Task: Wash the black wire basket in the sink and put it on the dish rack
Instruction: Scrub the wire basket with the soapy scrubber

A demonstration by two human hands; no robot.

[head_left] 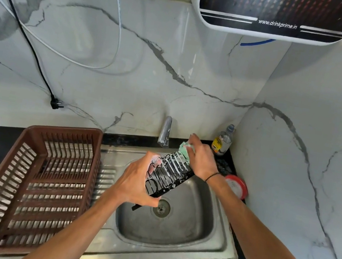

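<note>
Gripping soapy black wire basket [166,177] over sink [184,233], left hand [137,182], right hand [200,157] pinching green sponge [185,148], brown dish rack [27,184]

A clear bottle [223,140] (yellow label) stands near the tap [165,133].

"www.drinkprime.in" on wall-mounted appliance [275,11]

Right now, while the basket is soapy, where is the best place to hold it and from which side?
Probably the near, lower end of the black wire basket, from the left side, where the left hand already wraps its edge. The basket tilts over the sink, far end raised, and the right hand scrubs there with the green sponge. Foam coats the upper wires, so a grip there may slip.
</note>
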